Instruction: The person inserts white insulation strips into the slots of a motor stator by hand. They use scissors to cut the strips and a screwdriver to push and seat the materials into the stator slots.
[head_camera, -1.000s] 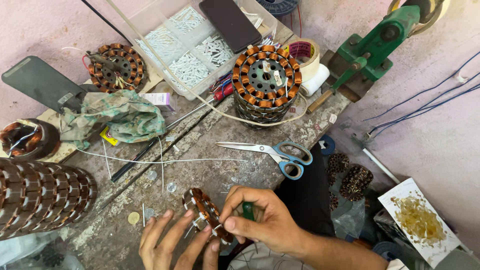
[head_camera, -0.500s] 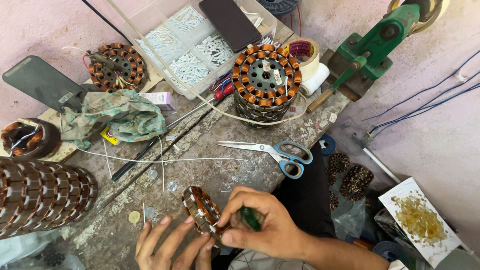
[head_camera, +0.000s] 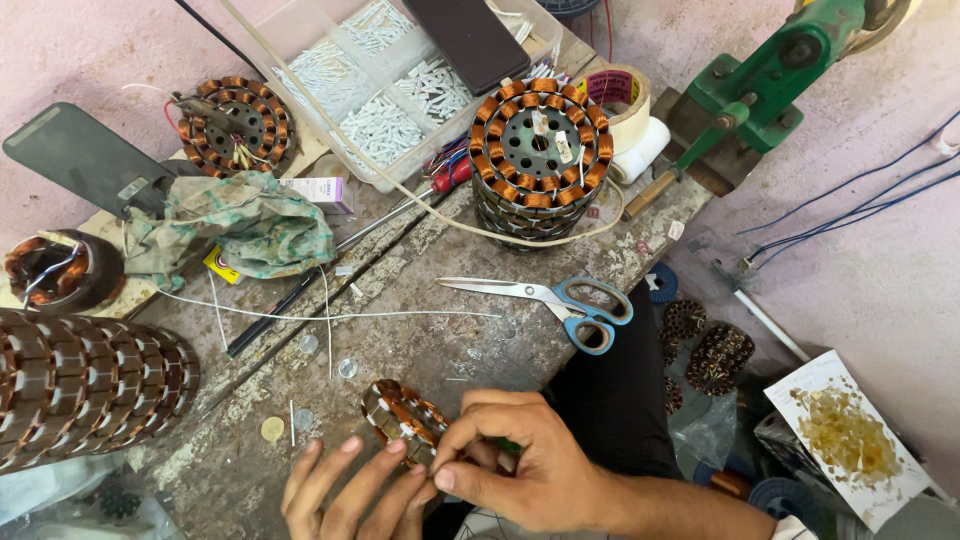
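Copper-wound stator (head_camera: 405, 418) at near bench (head_camera: 420, 345) edge, tilted on rim. Left hand (head_camera: 345, 490) cradles it from below, right hand (head_camera: 520, 465) pinched tight on winding edge. Step looks like lead dressing; steady fine pinch needed. Scissors (head_camera: 555, 298) near.

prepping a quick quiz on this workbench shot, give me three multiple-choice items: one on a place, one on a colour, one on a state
1. Where do the scissors lie?
A. on the bench below the stack of wound stators
B. inside the clear plastic box
C. on the dark tablet

2. What colour are the scissor handles?
A. red
B. blue
C. yellow

3. What is the right hand doing?
A. resting flat on the bench
B. gripping the scissors
C. pinching at the small stator that the left hand steadies

Answers: 1 A, they lie on bare bench in front of the stack; 2 B, both loops are blue; 3 C, fingertips meet on its rim.
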